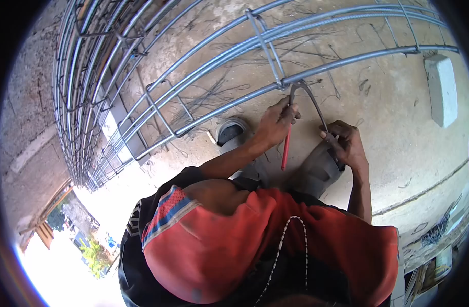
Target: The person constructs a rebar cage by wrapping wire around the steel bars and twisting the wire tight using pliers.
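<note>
Long-handled pincers [313, 100] have their jaws at the lower bar of a steel rebar cage [255, 43], beside a rectangular stirrup. Their two handles are spread apart. My left hand [278, 122] is closed round one handle just below the jaws, and its red grip [286, 148] sticks out beneath the fingers. The end of the other, dark handle is pinched between the thumb and fingers of my right hand [345, 143]. The jaws touch or nearly touch the bar; what lies between them is too small to make out.
More rebar cages [99, 66] are stacked at the left. Thin tie wires [209, 97] lie scattered on the concrete floor [387, 123]. A pale block [442, 91] stands at the right. My shoe [230, 131] is below the cage.
</note>
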Demonstrator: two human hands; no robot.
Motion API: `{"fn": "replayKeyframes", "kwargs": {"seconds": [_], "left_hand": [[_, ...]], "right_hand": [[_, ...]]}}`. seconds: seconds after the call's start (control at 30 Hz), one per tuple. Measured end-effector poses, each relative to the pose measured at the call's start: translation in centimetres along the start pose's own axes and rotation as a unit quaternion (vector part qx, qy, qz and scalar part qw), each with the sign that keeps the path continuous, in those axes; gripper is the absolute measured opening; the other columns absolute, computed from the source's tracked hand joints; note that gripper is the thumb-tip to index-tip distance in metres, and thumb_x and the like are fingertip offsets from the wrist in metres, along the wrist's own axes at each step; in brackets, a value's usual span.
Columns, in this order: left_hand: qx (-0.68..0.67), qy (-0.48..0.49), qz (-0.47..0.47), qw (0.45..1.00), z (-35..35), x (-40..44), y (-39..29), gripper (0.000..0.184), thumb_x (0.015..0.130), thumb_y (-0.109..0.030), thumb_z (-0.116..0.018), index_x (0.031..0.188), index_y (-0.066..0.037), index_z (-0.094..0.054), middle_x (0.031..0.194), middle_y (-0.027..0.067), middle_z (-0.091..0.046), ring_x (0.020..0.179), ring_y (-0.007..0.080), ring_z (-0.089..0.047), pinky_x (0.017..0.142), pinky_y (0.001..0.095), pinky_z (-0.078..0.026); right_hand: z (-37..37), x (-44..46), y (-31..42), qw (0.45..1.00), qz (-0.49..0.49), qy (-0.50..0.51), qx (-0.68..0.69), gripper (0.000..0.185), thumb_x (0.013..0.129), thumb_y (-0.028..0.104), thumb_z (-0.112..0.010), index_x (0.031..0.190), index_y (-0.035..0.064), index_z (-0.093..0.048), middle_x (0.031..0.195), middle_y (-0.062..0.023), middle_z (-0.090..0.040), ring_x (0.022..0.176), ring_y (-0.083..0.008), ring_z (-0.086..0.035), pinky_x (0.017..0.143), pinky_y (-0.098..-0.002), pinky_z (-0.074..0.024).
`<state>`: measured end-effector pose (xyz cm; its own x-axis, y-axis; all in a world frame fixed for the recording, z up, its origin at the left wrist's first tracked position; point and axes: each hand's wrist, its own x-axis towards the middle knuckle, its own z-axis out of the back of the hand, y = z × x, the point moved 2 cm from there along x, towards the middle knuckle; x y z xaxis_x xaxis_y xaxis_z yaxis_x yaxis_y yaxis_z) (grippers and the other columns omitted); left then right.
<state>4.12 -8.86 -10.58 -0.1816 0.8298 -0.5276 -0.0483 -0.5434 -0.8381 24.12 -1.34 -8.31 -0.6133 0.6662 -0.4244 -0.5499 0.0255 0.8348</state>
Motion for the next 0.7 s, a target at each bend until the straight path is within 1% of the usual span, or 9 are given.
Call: {"fn": "replayKeyframes", "kwargs": {"seconds": [0.03, 0.1, 0.17, 0.27, 0.4, 0.47, 0.57, 0.63, 0.7], "left_hand": [[0.084, -0.002, -0.053, 0.995, 1.1, -0.4, 0.2, 0.041, 0.091, -0.032, -0.052, 0.118, -0.002, -0.053, 0.073, 0.0075, -0.062, 0.062, 0.0172, -0.058, 0.056, 0.0286, -0.046], [0.239, 0.014, -0.156, 0.958, 2.4, -1.7, -0.2, 0.035, 0.088, -0.026, -0.056, 0.110, 0.001, -0.059, 0.084, 0.0128, -0.066, 0.068, 0.0202, -0.062, 0.061, 0.0295, -0.049], [0.185, 0.007, -0.132, 0.974, 3.8, -3.3, -2.7, 0.025, 0.081, -0.020, -0.065, 0.097, 0.000, -0.065, 0.084, 0.0146, -0.066, 0.065, 0.0205, -0.062, 0.059, 0.0298, -0.049], [0.168, -0.020, -0.104, 0.980, 6.3, -6.2, -3.4, 0.021, 0.079, -0.016, -0.068, 0.094, -0.001, -0.066, 0.081, 0.0146, -0.065, 0.060, 0.0225, -0.061, 0.055, 0.0296, -0.047], [0.217, -0.093, -0.065, 0.970, 9.1, -10.1, -2.1, 0.023, 0.080, -0.018, -0.067, 0.096, -0.002, -0.066, 0.080, 0.0125, -0.066, 0.064, 0.0190, -0.061, 0.060, 0.0302, -0.048], [0.150, -0.083, 0.050, 0.984, 8.9, -12.4, -2.2, 0.024, 0.082, -0.017, -0.065, 0.099, -0.001, -0.065, 0.089, 0.0125, -0.066, 0.076, 0.0183, -0.061, 0.068, 0.0302, -0.048], [-0.044, -0.049, 0.132, 0.989, 8.5, -16.0, -4.1, 0.023, 0.083, -0.016, -0.063, 0.098, 0.001, -0.065, 0.085, 0.0099, -0.066, 0.079, 0.0164, -0.061, 0.071, 0.0298, -0.046], [-0.160, -0.041, 0.133, 0.977, 8.7, -18.3, -4.3, 0.022, 0.083, -0.016, -0.062, 0.097, 0.001, -0.064, 0.082, 0.0087, -0.065, 0.080, 0.0159, -0.060, 0.072, 0.0296, -0.045], [-0.228, -0.046, 0.110, 0.966, 9.3, -19.9, -3.5, 0.022, 0.084, -0.016, -0.061, 0.096, 0.002, -0.064, 0.086, 0.0089, -0.065, 0.083, 0.0164, -0.060, 0.075, 0.0297, -0.045]], "right_hand": [[0.0, 0.5, -0.1, 1.000, 0.016, 0.018, 0.004, 0.019, 0.080, 0.016, -0.066, 0.089, -0.0006, -0.066, 0.076, -0.0125, -0.063, 0.066, -0.0279, -0.060, 0.059, -0.0331, -0.0454], [0.6, 2.3, 0.2, 0.990, 0.059, -0.111, -0.060, 0.017, 0.078, 0.015, -0.067, 0.089, 0.0019, -0.066, 0.080, -0.0121, -0.063, 0.070, -0.0273, -0.060, 0.062, -0.0338, -0.0469], [0.5, 4.5, -0.3, 0.946, 0.096, -0.273, -0.147, 0.016, 0.078, 0.014, -0.067, 0.090, 0.0037, -0.066, 0.082, -0.0118, -0.064, 0.071, -0.0270, -0.060, 0.064, -0.0346, -0.0479], [0.4, 7.4, -0.5, 0.879, 0.223, -0.299, -0.298, 0.017, 0.077, 0.013, -0.066, 0.092, 0.0048, -0.066, 0.085, -0.0114, -0.064, 0.073, -0.0281, -0.060, 0.066, -0.0368, -0.0490], [0.8, 9.1, -2.6, 0.896, 0.170, -0.268, -0.310, 0.012, 0.078, 0.011, -0.063, 0.087, 0.0031, -0.062, 0.087, -0.0141, -0.063, 0.074, -0.0310, -0.059, 0.067, -0.0391, -0.0491], [0.8, 9.1, -1.5, 0.890, 0.144, -0.259, -0.348, 0.010, 0.079, 0.010, -0.062, 0.085, 0.0025, -0.060, 0.086, -0.0159, -0.063, 0.075, -0.0322, -0.059, 0.066, -0.0406, -0.0489], [1.4, 9.4, -1.1, 0.900, 0.130, -0.234, -0.343, 0.007, 0.082, 0.008, -0.058, 0.084, 0.0014, -0.057, 0.080, -0.0182, -0.063, 0.072, -0.0304, -0.060, 0.063, -0.0377, -0.0491], [2.6, 9.6, -2.0, 0.969, 0.091, -0.178, -0.148, 0.010, 0.085, 0.009, -0.055, 0.090, 0.0001, -0.058, 0.075, -0.0156, -0.062, 0.067, -0.0251, -0.061, 0.061, -0.0333, -0.0484], [3.0, 8.9, -2.5, 0.991, 0.040, -0.129, 0.014, 0.014, 0.087, 0.009, -0.053, 0.097, -0.0010, -0.058, 0.073, -0.0125, -0.062, 0.065, -0.0196, -0.060, 0.059, -0.0293, -0.0473]]}}
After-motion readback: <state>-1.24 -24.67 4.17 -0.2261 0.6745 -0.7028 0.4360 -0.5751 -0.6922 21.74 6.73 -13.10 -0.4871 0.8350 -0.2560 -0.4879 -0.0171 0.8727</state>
